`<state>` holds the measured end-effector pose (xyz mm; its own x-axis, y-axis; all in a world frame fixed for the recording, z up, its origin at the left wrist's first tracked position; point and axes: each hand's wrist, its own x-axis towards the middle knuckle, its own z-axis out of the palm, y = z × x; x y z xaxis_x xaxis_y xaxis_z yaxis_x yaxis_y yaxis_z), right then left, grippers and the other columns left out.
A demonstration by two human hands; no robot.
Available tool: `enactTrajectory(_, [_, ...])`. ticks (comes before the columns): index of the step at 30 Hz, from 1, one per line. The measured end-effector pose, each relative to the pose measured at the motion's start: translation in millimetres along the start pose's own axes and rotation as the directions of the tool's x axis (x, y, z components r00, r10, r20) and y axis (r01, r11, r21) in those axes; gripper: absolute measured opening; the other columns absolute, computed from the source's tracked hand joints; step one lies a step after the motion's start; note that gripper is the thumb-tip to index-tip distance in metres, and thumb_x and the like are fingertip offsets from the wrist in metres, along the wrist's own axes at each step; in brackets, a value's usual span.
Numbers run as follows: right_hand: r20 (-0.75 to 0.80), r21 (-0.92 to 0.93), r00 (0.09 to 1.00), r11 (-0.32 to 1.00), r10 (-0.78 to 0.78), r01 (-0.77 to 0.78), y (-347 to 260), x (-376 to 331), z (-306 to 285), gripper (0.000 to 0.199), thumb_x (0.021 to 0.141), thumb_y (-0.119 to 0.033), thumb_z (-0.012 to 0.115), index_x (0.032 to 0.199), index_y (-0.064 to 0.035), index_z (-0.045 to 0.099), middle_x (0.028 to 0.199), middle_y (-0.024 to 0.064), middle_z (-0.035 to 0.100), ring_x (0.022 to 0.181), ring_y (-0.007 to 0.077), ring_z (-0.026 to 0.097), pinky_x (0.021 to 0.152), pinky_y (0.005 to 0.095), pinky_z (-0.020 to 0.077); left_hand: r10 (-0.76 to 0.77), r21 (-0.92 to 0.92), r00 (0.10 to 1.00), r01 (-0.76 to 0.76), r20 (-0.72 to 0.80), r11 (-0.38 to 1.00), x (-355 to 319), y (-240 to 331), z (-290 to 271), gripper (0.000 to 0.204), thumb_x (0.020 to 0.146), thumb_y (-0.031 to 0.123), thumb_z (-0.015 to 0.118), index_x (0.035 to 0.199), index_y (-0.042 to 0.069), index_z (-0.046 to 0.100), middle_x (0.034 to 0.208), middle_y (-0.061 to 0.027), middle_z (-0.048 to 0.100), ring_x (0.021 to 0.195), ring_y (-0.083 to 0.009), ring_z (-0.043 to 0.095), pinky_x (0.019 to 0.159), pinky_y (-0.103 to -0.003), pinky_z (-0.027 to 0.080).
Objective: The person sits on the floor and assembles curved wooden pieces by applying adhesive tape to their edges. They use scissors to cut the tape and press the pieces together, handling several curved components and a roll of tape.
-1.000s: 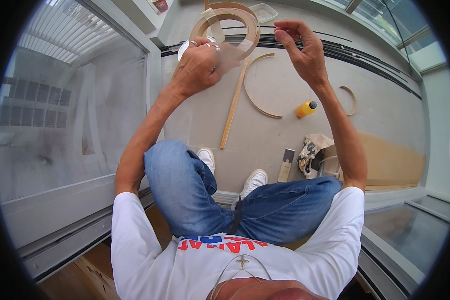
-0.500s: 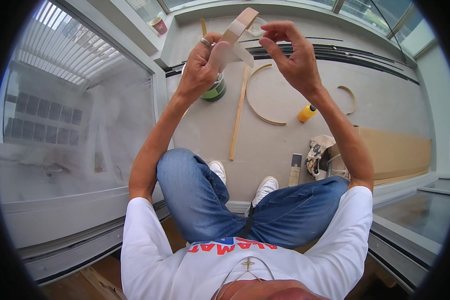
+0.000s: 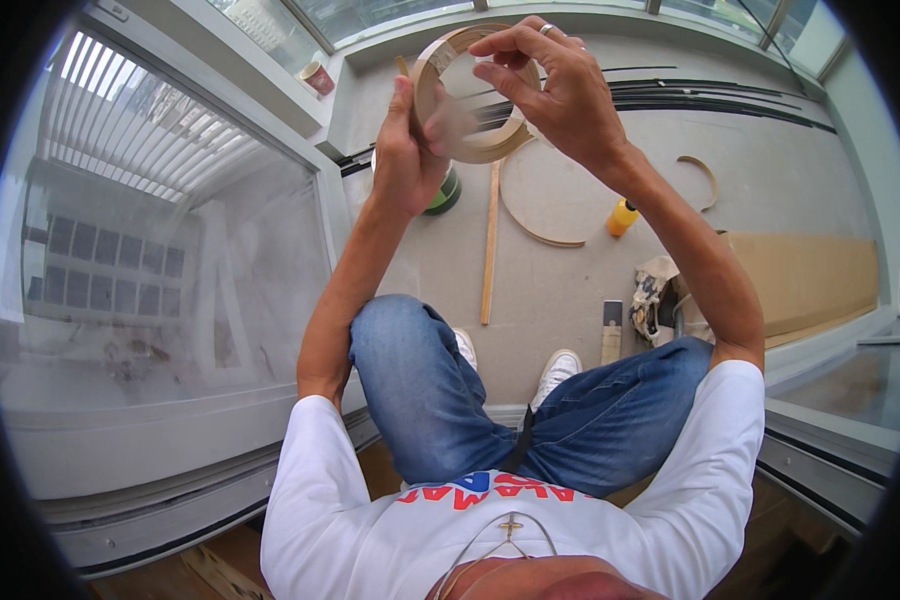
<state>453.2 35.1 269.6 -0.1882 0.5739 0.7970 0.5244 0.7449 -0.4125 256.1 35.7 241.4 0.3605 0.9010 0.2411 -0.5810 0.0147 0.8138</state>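
head view: both hands' fingers clamped on coiled wood strip point(image 3: 470, 95); l hand point(image 3: 410, 150); r hand point(image 3: 555, 85)

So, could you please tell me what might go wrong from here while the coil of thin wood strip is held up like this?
1. The coiled wood strip is held only by fingertips of the left hand and right hand; it could spring open or slip.
2. If dropped, it may land on the green can or the yellow bottle below.
3. The loose straight strip lies near the white shoes, perhaps a tripping hazard.
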Motion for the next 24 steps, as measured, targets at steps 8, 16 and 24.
enactTrajectory(8, [0.053, -0.130, 0.985, 0.976, -0.166, 0.172, -14.7, 9.1, -19.3, 0.025, 0.088, -0.020, 0.076, 0.111, -0.0158, 0.069, 0.100, 0.0025, 0.067, 0.091, 0.0199, 0.062, 0.088, 0.0378, 0.0435, -0.036, 0.074, 0.999, 0.037, -0.005, 0.997, 1.7, -2.4, 20.5, 0.045, 0.112, 0.043, 0.026, 0.102, 0.009, 0.053, 0.065, 0.0053, 0.034, 0.058, -0.0074, 0.033, 0.084, -0.035, 0.047])
enactTrajectory(16, [0.091, -0.253, 0.867, 0.830, -0.490, 0.496, 12.5, 8.8, -26.9, 0.018, 0.082, -0.014, 0.074, 0.097, -0.0226, 0.069, 0.090, -0.0048, 0.060, 0.086, 0.0155, 0.058, 0.090, 0.0372, 0.0418, -0.156, 0.080, 0.988, 0.154, 0.011, 0.985, 0.2, -5.5, 29.1, 0.045, 0.112, 0.045, 0.026, 0.102, 0.009, 0.053, 0.062, 0.0067, 0.032, 0.055, -0.0061, 0.029, 0.081, -0.032, 0.045])
enactTrajectory(24, [0.225, -0.269, 0.872, 0.832, -0.435, 0.485, 9.2, 11.0, -37.3, 0.012, 0.089, -0.017, 0.069, 0.093, -0.0121, 0.059, 0.087, 0.0028, 0.061, 0.083, 0.0215, 0.061, 0.086, 0.0388, 0.0453, -0.197, 0.116, 0.980, 0.195, 0.007, 0.974, 1.4, -10.6, 20.6, 0.048, 0.111, 0.047, 0.026, 0.102, 0.008, 0.053, 0.062, 0.0068, 0.032, 0.055, -0.0059, 0.029, 0.080, -0.032, 0.044])
